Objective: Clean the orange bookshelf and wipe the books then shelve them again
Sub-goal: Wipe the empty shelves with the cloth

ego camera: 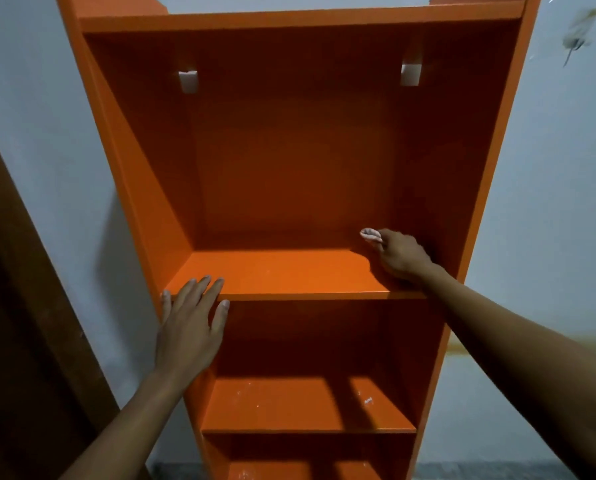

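Two bare forearms reach up toward an orange bookshelf [289,161], a tall painted cabinet with smooth flat boards standing against a pale wall [549,168]. Left hand [189,327] lies flat with straight, spread fingers over the front edge of the upper shelf board [272,275], beside the left side panel. Right hand [402,254], well apart from the left, is deep in the back right corner of that compartment, fingers curled round a small, crumpled pale cloth [371,234] held at the back panel. Two white square brackets [188,81] sit high on the back panel. Lower shelf [289,403] shows pale specks. Dark brown wood [19,306] borders the left.
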`<state>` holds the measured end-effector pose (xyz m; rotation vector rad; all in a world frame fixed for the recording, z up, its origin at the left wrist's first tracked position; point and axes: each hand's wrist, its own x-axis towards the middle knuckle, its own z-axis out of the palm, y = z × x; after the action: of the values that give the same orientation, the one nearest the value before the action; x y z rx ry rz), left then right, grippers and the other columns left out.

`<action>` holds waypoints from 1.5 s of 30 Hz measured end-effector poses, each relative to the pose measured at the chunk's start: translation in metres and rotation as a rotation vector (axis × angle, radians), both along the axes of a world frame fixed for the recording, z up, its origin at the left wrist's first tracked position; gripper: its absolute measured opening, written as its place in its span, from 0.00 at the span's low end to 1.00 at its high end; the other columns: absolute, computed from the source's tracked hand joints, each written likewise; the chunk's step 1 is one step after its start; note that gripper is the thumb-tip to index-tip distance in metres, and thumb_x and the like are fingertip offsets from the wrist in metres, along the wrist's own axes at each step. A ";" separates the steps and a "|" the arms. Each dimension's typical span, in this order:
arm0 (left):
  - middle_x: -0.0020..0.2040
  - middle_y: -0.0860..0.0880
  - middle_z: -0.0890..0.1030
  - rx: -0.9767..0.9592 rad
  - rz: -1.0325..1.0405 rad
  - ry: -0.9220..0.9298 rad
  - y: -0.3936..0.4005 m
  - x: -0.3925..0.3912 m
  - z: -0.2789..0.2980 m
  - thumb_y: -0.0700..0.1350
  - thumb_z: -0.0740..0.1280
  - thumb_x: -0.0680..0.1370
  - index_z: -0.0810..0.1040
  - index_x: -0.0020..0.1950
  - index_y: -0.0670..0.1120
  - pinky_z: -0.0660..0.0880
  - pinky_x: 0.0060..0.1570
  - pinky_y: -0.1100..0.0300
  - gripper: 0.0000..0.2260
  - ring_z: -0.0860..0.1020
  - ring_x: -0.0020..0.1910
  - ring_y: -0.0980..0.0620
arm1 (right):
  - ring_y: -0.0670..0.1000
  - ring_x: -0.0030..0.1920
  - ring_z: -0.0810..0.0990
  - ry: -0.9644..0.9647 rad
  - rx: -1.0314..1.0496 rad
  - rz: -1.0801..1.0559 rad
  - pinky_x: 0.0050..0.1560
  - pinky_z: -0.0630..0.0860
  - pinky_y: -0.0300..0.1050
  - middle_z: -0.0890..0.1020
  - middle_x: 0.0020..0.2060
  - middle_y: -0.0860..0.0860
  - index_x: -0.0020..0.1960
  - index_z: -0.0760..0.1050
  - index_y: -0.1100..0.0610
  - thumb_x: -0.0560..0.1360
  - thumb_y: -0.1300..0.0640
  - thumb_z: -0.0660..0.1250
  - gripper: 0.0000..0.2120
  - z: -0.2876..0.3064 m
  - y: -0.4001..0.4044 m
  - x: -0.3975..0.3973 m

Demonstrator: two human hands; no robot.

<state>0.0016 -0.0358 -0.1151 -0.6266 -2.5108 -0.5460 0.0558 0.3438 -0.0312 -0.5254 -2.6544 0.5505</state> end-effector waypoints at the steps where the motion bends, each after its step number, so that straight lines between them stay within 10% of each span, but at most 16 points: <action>1: 0.78 0.50 0.66 0.011 -0.005 -0.003 0.000 0.000 0.000 0.63 0.45 0.81 0.66 0.78 0.51 0.46 0.78 0.41 0.30 0.59 0.79 0.48 | 0.58 0.52 0.79 -0.055 -0.025 -0.006 0.51 0.78 0.55 0.79 0.59 0.57 0.69 0.71 0.51 0.83 0.44 0.54 0.19 -0.004 0.001 -0.005; 7: 0.78 0.52 0.64 0.115 -0.100 -0.057 -0.005 0.001 0.003 0.61 0.50 0.81 0.66 0.78 0.53 0.39 0.77 0.46 0.27 0.56 0.79 0.53 | 0.65 0.69 0.68 -0.194 0.207 0.135 0.67 0.63 0.65 0.70 0.72 0.55 0.73 0.67 0.39 0.80 0.32 0.44 0.27 -0.008 -0.068 -0.029; 11: 0.75 0.53 0.69 0.313 -0.121 -0.036 -0.019 0.010 0.007 0.54 0.55 0.82 0.72 0.74 0.50 0.54 0.78 0.45 0.22 0.64 0.76 0.52 | 0.65 0.65 0.70 -0.153 0.339 0.410 0.66 0.66 0.59 0.72 0.70 0.57 0.73 0.68 0.39 0.80 0.34 0.49 0.25 -0.016 -0.139 -0.037; 19: 0.80 0.49 0.61 0.420 0.024 0.074 -0.059 0.012 0.008 0.40 0.61 0.83 0.60 0.80 0.48 0.60 0.75 0.48 0.26 0.58 0.79 0.50 | 0.60 0.54 0.79 0.182 0.111 1.046 0.56 0.73 0.51 0.83 0.53 0.60 0.63 0.80 0.59 0.77 0.63 0.67 0.15 -0.012 -0.214 -0.032; 25: 0.82 0.57 0.42 0.301 0.013 -0.054 -0.056 0.001 0.014 0.50 0.58 0.85 0.41 0.82 0.55 0.47 0.75 0.53 0.32 0.40 0.81 0.54 | 0.51 0.56 0.83 0.346 -0.068 0.825 0.57 0.78 0.46 0.85 0.55 0.53 0.59 0.81 0.56 0.78 0.63 0.67 0.11 0.020 -0.159 -0.066; 30: 0.80 0.59 0.34 0.283 0.027 -0.104 -0.048 0.002 0.009 0.52 0.58 0.84 0.34 0.80 0.57 0.44 0.72 0.55 0.34 0.34 0.79 0.53 | 0.62 0.63 0.77 -0.129 -0.020 0.303 0.63 0.72 0.63 0.78 0.66 0.54 0.69 0.68 0.38 0.76 0.29 0.45 0.28 0.000 -0.112 -0.110; 34: 0.80 0.60 0.33 0.238 0.040 -0.116 -0.054 0.000 0.001 0.51 0.59 0.84 0.31 0.78 0.59 0.44 0.73 0.54 0.37 0.32 0.79 0.53 | 0.62 0.69 0.72 -0.230 0.021 0.445 0.67 0.67 0.67 0.72 0.73 0.50 0.69 0.59 0.27 0.71 0.23 0.36 0.31 -0.001 -0.141 -0.131; 45: 0.79 0.60 0.35 0.196 0.031 -0.176 -0.063 0.006 -0.018 0.45 0.59 0.84 0.36 0.79 0.57 0.44 0.73 0.56 0.35 0.31 0.78 0.53 | 0.65 0.64 0.72 -0.216 0.317 0.817 0.65 0.69 0.59 0.74 0.67 0.58 0.67 0.72 0.49 0.80 0.38 0.54 0.23 -0.004 -0.261 -0.114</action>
<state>0.0076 -0.0991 -0.1329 -0.4830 -2.5813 -0.8564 -0.0582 0.0829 -0.0354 0.6603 -3.0126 0.2687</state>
